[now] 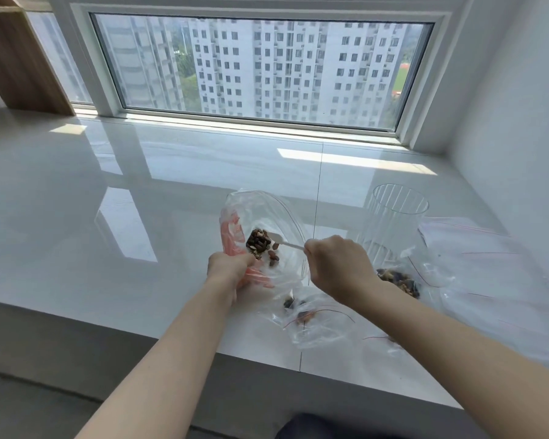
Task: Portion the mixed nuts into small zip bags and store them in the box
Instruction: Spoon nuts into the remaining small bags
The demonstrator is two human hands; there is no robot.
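In the head view, the left hand (229, 269) grips the gathered lower part of the large bag (260, 223), its fingers curled round the plastic so the wide mouth stands open and tilted away from the person. The mixed nuts (259, 243) sit in a small dark heap inside that bag, just beyond the left hand. The right hand (336, 267) comes in from the bag's right, fingers closed round the handle of a white spoon (282, 242) whose long axis runs from the hand up and leftward, with its bowl touching or just beside the heap. The spoon hand is thus the nearer worker, and the scoop likely must travel back rightward and toward the person. On the near-right side of the large bag lies a small zip bag (317, 321) with a few nuts; farther right, another small bag (400, 282) holds more, below the clear ribbed box (393, 217).
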